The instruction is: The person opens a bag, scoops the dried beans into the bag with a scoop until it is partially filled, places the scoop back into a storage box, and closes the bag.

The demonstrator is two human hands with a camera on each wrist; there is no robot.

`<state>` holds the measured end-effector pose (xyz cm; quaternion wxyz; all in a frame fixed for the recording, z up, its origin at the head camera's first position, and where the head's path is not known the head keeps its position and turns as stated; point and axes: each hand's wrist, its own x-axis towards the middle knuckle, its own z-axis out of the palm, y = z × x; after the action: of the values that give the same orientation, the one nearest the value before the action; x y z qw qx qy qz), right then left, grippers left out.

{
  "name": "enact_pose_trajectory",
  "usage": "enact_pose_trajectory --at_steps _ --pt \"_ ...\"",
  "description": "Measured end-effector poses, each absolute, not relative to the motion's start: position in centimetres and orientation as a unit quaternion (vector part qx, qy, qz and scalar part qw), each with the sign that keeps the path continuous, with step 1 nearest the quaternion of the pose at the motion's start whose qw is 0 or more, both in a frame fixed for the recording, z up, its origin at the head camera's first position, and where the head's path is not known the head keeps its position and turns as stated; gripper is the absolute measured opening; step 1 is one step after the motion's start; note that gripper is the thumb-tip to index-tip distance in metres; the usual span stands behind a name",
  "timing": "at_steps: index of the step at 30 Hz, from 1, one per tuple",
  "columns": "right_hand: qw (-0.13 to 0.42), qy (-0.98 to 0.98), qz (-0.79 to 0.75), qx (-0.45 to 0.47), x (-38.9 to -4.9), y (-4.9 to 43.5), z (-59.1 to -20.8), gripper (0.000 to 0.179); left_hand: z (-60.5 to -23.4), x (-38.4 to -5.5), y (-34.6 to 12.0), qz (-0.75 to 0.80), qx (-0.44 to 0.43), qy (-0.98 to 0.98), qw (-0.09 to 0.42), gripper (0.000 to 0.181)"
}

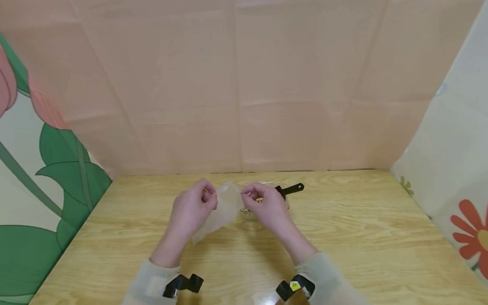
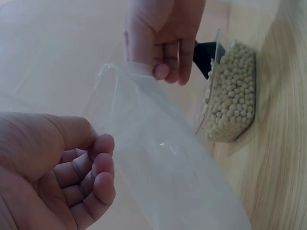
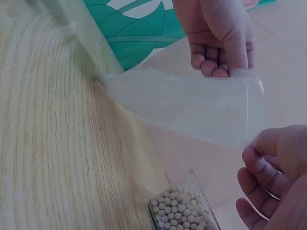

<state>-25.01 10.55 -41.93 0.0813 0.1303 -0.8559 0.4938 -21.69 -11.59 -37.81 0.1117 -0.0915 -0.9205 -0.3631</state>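
Observation:
A thin translucent plastic bag [image 1: 223,207] hangs between my two hands above the table. My left hand [image 1: 193,203] pinches one upper corner between thumb and forefinger, the other fingers curled loosely. At the opposite corner, my right hand [image 1: 268,204] pinches the edge the same way. In the left wrist view the bag [image 2: 163,158] looks flat, and its lower end runs out of the picture. Behind the right hand stands a clear box [image 2: 254,96] full of small round cream-coloured beans or beads [image 2: 232,93]. A black-handled scoop [image 1: 293,188] leans in that box, its handle pointing right.
The wood-grained table [image 1: 360,245] runs back to a pink cloth backdrop [image 1: 240,86]. Flower-printed panels [image 1: 4,178] border it on the left, and a white one with a red flower [image 1: 486,240] on the right. Each forearm wears a black wrist camera [image 1: 184,284].

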Motion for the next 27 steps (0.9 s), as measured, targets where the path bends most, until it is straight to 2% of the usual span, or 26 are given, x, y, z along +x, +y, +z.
enact_pose_trajectory --at_steps 4,9,17,27 --pt "0.087 -0.864 0.48 0.126 -25.2 10.8 -41.8 0.008 -37.4 -21.8 -12.3 -0.363 -0.077 -0.917 0.146 0.004" --pt "0.085 -0.866 0.477 0.122 -25.4 10.9 -41.6 0.008 -37.0 -22.0 -12.9 -0.361 -0.081 -0.915 0.163 0.005" --pt "0.067 -0.863 0.484 0.131 -25.2 10.6 -41.5 0.01 -37.1 -22.1 -12.9 -0.347 -0.086 -0.921 0.152 0.004" --pt "0.107 -0.865 0.462 0.161 -24.3 11.6 -40.5 0.022 -37.7 -22.5 -12.8 -0.352 -0.087 -0.921 0.144 0.01"
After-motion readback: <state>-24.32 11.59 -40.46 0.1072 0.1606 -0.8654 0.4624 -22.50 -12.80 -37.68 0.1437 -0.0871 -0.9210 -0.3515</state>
